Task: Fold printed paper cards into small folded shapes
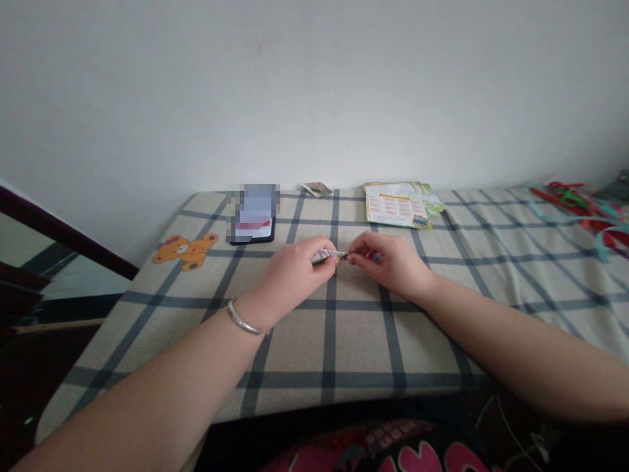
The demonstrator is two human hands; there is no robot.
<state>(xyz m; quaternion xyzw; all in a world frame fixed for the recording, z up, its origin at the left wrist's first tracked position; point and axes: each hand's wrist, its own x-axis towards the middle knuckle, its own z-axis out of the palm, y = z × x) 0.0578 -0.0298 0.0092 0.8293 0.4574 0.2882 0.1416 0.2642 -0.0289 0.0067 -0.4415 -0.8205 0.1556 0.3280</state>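
Above the middle of the checked cloth, my left hand (297, 270) is closed around a small printed paper piece (327, 254), thin and seen nearly edge-on, with white, pinkish and dark parts. At its right end, my right hand (388, 261) pinches the narrow tip between thumb and forefinger. Both hands are close together, their fingertips almost meeting. My left fingers cover part of the piece, so its full shape and kind cannot be made out. A bracelet (243, 319) circles my left wrist.
On the checked tablecloth (304, 341) lie a partly blurred phone (265, 233), a bear cutout (185, 252), a small card (317, 189) and a stack of printed sheets (393, 205). Colored ribbons (580, 206) are heaped at right. A wall (314, 98) stands behind the table.
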